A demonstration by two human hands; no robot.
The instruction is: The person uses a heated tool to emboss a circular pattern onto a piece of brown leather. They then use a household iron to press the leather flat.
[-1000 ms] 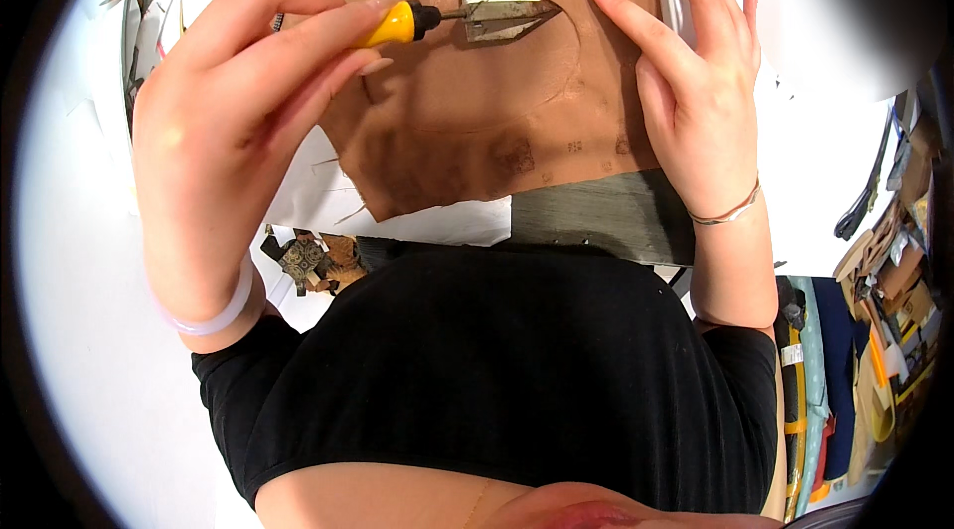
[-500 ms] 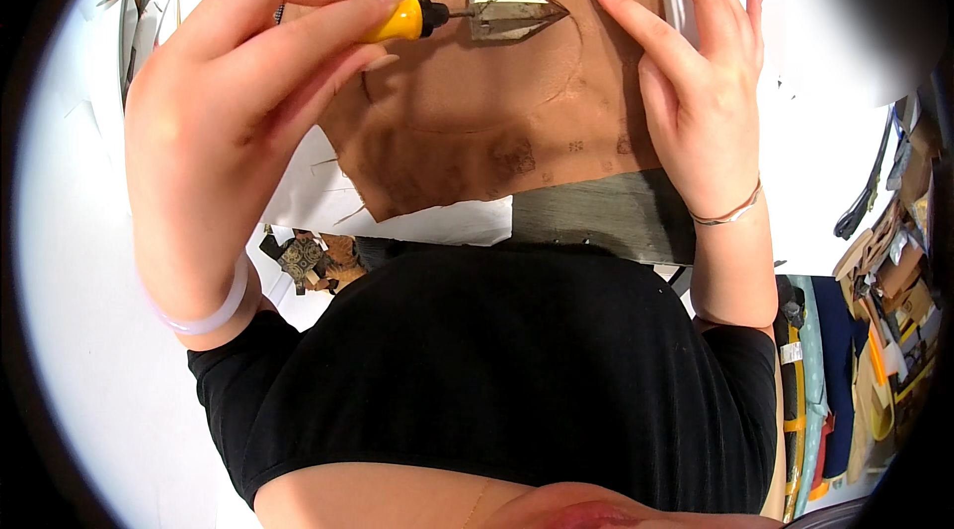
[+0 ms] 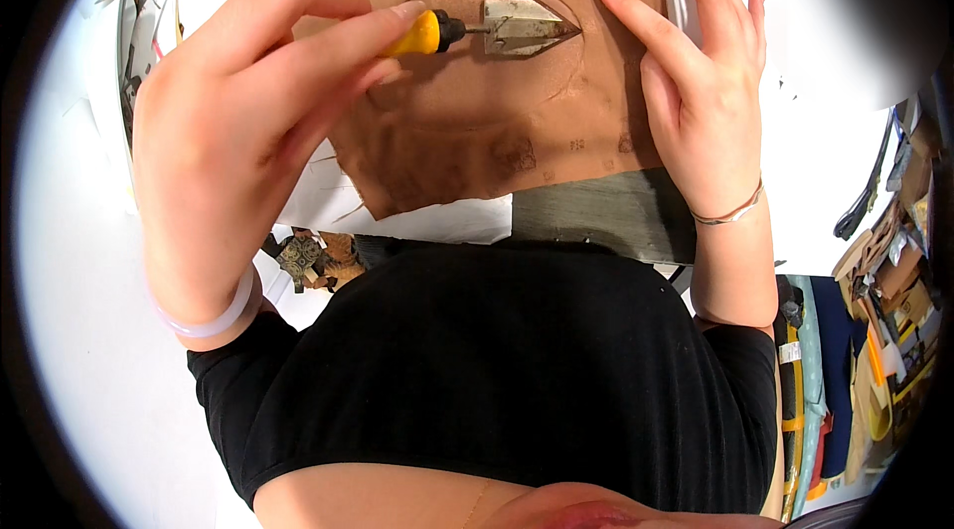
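Note:
My left hand (image 3: 234, 97) pinches the yellow-and-black handle of a tool (image 3: 522, 27) with a thin shaft and a pointed, ridged metal head. The head lies over a sheet of brown leather-like material (image 3: 447, 166), its tip aimed right. A rounded outline is marked or cut into the sheet, and the tip is at its right side. My right hand (image 3: 706, 82) rests on the right part of the sheet, fingers spread, holding nothing. Whether the metal touches the sheet is hard to tell.
Under the sheet lie white paper (image 3: 437, 228) and a dark grey board (image 3: 606, 216) near the table's front edge. Patterned scraps (image 3: 303, 256) show at lower left. To the right are a black cord (image 3: 870, 181) and a heap of rolls and offcuts (image 3: 899, 291).
My left hand has moved the tool slightly right and down across the sheet, its tip now further right along the outline. My right hand stays in nearly the same place.

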